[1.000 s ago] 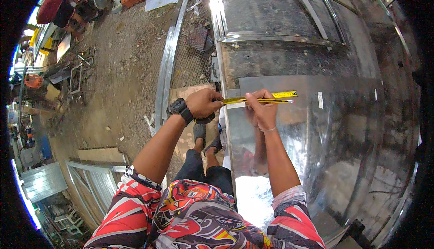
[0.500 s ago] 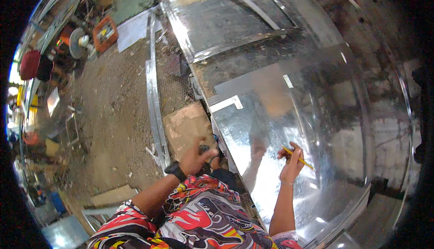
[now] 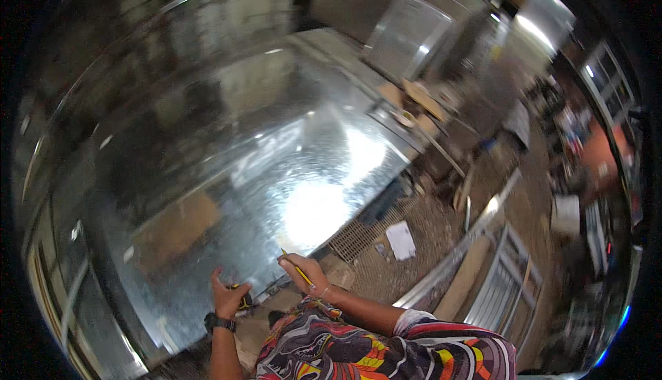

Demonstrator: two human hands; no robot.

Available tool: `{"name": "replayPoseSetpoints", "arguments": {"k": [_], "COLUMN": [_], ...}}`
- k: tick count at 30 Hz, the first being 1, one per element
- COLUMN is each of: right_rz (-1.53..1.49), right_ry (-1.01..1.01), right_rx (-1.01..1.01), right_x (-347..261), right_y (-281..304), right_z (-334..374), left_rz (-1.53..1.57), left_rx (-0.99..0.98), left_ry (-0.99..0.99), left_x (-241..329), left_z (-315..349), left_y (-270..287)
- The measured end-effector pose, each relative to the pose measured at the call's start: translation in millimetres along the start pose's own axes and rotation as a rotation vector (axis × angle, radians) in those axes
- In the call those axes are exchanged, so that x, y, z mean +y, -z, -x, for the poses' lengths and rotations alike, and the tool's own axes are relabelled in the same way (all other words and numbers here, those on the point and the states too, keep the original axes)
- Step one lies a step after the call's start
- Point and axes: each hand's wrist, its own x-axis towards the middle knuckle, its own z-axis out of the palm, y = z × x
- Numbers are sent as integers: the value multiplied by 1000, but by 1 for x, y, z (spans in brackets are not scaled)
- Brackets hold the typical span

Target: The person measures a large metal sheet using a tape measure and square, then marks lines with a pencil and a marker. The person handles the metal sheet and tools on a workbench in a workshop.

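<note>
My right hand [image 3: 309, 274] is closed around a yellow pencil [image 3: 302, 273], its tip pointing up and away over the near edge of a large shiny metal sheet [image 3: 262, 201]. Left of it, my left hand [image 3: 225, 298], with a dark watch on the wrist, holds a small black-and-yellow tape measure [image 3: 244, 296] against the palm. Thumb and forefinger are spread, and the other fingers are partly hidden. The left hand is above the sheet's near edge. Bright glare and a brownish reflection cover parts of the sheet.
A metal-faced panel [image 3: 407, 35] leans beyond the sheet's far end, near wooden pieces [image 3: 422, 101]. To the right, a grating [image 3: 352, 238], a white paper [image 3: 400, 241], long metal profiles [image 3: 493, 204] and a slatted metal frame [image 3: 500, 287] lie on the dirt floor.
My view has swung sharply to the right, so the sheet now lies ahead and left. My hands have come closer together; the left is now by the sheet with the tape measure. The pencil stays in my right hand.
</note>
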Motion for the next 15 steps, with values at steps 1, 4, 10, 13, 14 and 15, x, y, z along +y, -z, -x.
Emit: {"name": "replayPoseSetpoints", "arguments": {"k": [1, 4, 10, 13, 14, 15], "right_rz": [-2, 194, 625, 616, 636, 759], "right_ry": [42, 11, -26, -130, -181, -183], "right_rx": [109, 395, 675, 683, 666, 600], "right_x": [14, 66, 185, 222, 247, 259], "right_y": [21, 88, 269, 394, 425, 455], "right_z": [8, 20, -33, -86, -99, -120], "left_rz": [-43, -172, -410, -466, -437, -511], "left_rx": [-14, -114, -191, -244, -292, -281], "left_ry": [15, 29, -221, -409, -446, -453], "left_x": [8, 30, 78, 101, 113, 124], "left_z": [5, -3, -89, -117, -122, -129], "left_y": [-21, -77, -192, -288, -319, -345]}}
